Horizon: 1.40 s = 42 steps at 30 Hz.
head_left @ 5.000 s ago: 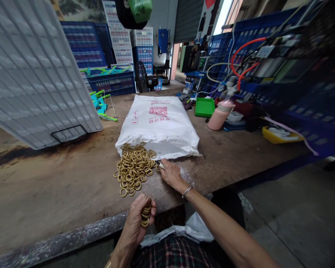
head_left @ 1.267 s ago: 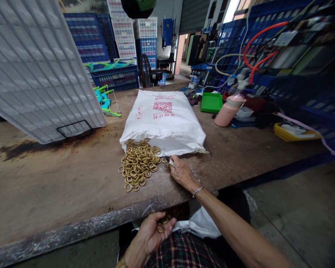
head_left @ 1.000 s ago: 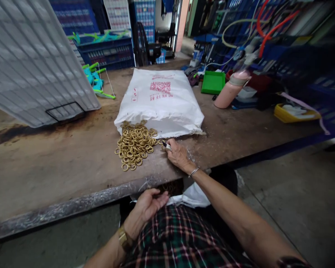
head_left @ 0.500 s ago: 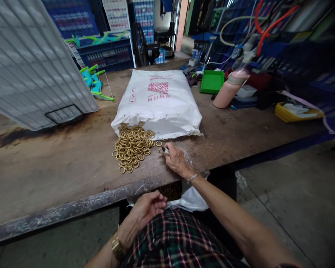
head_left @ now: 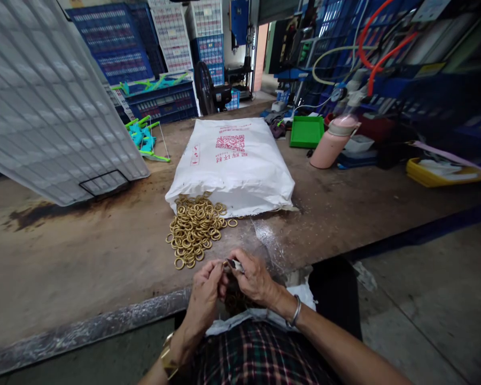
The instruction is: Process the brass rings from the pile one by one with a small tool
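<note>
Many brass-coloured rings (head_left: pixel 194 227) spill from the open mouth of a white printed sack (head_left: pixel 232 171) onto the wooden table. Near the table's front edge, my left hand (head_left: pixel 209 283) pinches a small ring, mostly hidden by the fingers. My right hand (head_left: pixel 253 275) is closed on a small blade tool (head_left: pixel 236 266), its dark tip meeting the ring at the left fingertips. Below the hands, a white bag (head_left: pixel 304 294) lies open at my lap with more dark rings (head_left: pixel 236 303) inside, partly covered by the hands.
A tilted white crate (head_left: pixel 64 107) stands on the left of the table (head_left: pixel 84 246). Turquoise and green plastic parts (head_left: pixel 146 139) lie behind it. To the right are a green tray (head_left: pixel 307 132), a pink bottle (head_left: pixel 332 144) and a yellow tray (head_left: pixel 441 174).
My right hand has drawn back from beside the ring pile to the table's edge with the tool. My left hand has risen and closed, and both hands now meet. The view has shifted slightly.
</note>
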### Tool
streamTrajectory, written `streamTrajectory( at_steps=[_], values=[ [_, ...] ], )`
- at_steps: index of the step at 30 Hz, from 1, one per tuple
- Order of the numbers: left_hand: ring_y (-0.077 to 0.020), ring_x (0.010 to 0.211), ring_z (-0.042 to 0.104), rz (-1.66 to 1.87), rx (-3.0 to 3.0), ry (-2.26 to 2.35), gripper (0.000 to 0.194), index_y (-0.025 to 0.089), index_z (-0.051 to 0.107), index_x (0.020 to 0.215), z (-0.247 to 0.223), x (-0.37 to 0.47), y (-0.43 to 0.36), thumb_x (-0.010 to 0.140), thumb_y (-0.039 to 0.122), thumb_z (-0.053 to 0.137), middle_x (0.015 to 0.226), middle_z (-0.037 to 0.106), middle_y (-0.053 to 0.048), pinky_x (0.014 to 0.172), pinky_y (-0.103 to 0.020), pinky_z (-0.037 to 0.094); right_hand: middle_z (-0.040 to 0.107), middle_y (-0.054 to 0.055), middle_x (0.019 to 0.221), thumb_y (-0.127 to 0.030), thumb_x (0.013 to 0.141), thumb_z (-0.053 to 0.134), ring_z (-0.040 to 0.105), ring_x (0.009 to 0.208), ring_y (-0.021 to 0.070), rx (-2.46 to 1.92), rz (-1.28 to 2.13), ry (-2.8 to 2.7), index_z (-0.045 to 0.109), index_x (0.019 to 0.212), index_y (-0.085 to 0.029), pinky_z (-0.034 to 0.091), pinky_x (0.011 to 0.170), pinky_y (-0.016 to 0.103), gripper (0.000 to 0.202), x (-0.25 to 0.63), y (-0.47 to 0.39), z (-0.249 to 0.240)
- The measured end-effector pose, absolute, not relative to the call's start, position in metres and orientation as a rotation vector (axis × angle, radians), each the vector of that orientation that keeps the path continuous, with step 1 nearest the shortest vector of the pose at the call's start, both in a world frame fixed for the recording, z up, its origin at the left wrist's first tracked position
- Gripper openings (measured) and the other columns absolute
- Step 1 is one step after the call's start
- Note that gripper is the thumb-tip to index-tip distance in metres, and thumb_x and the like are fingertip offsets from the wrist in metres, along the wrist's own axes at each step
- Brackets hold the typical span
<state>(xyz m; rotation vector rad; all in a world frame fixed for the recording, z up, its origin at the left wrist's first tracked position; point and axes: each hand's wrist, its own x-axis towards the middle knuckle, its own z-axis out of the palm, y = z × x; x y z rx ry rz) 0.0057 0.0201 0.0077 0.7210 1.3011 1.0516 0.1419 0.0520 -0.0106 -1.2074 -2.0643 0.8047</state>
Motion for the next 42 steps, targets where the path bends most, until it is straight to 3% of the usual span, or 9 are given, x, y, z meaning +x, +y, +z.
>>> streamTrajectory(
  at_steps=[4, 11, 17, 24, 31, 42],
  values=[
    [-0.0030, 0.037, 0.035, 1.074, 0.697, 1.272, 0.036, 0.016, 0.051, 0.067, 0.005, 0.003, 0.019, 0.072, 0.049, 0.062, 0.050, 0.048, 0.007, 0.038, -0.016, 0.029, 0.056, 0.000, 0.071, -0.021, 0.085, 0.041, 0.051, 0.065, 0.0132, -1.212, 0.926, -1.953, 0.050, 0.086, -0.020, 0.037, 0.062, 0.023, 0.009, 0.138, 0.052, -0.009],
    [-0.0064, 0.040, 0.045, 1.037, 0.816, 1.450, 0.037, 0.015, 0.057, 0.071, 0.010, 0.006, 0.016, 0.069, 0.051, 0.064, 0.054, 0.055, 0.003, 0.040, -0.018, 0.034, 0.048, -0.005, 0.060, -0.027, 0.088, 0.040, 0.045, 0.056, 0.0094, -1.237, 1.126, -1.874, 0.048, 0.072, -0.019, 0.033, 0.056, 0.020, 0.020, 0.133, 0.054, -0.005],
    [-0.0067, 0.044, 0.046, 1.005, 0.754, 1.237, 0.034, 0.016, 0.054, 0.074, 0.004, 0.004, 0.012, 0.074, 0.050, 0.060, 0.063, 0.058, 0.001, 0.041, -0.018, 0.036, 0.047, -0.006, 0.056, -0.022, 0.085, 0.041, 0.044, 0.052, 0.0085, -1.253, 1.152, -1.862, 0.046, 0.066, -0.018, 0.033, 0.054, 0.019, 0.020, 0.132, 0.053, -0.002],
    [-0.0056, 0.042, 0.041, 1.059, 0.680, 1.192, 0.035, 0.017, 0.051, 0.069, 0.008, 0.007, 0.010, 0.070, 0.050, 0.064, 0.056, 0.052, 0.004, 0.040, -0.018, 0.034, 0.055, -0.002, 0.062, -0.019, 0.086, 0.039, 0.048, 0.055, 0.0104, -1.398, 1.030, -1.898, 0.053, 0.075, -0.019, 0.033, 0.055, 0.020, 0.017, 0.136, 0.055, 0.000],
    [-0.0056, 0.044, 0.043, 1.095, 0.756, 1.245, 0.033, 0.017, 0.051, 0.073, 0.003, 0.003, 0.009, 0.074, 0.049, 0.061, 0.058, 0.051, 0.005, 0.042, -0.018, 0.035, 0.059, 0.000, 0.070, -0.009, 0.071, 0.044, 0.050, 0.062, 0.0127, -1.307, 0.764, -2.336, 0.054, 0.079, -0.019, 0.029, 0.058, 0.022, 0.016, 0.143, 0.045, -0.006],
    [-0.0060, 0.043, 0.042, 1.110, 0.785, 1.249, 0.033, 0.018, 0.049, 0.071, -0.003, -0.001, 0.007, 0.077, 0.049, 0.058, 0.055, 0.049, 0.006, 0.042, -0.018, 0.035, 0.067, 0.006, 0.081, -0.011, 0.074, 0.044, 0.059, 0.068, 0.0168, -1.482, 0.695, -2.513, 0.056, 0.095, -0.017, 0.030, 0.058, 0.025, 0.024, 0.133, 0.045, -0.002]
  ],
)
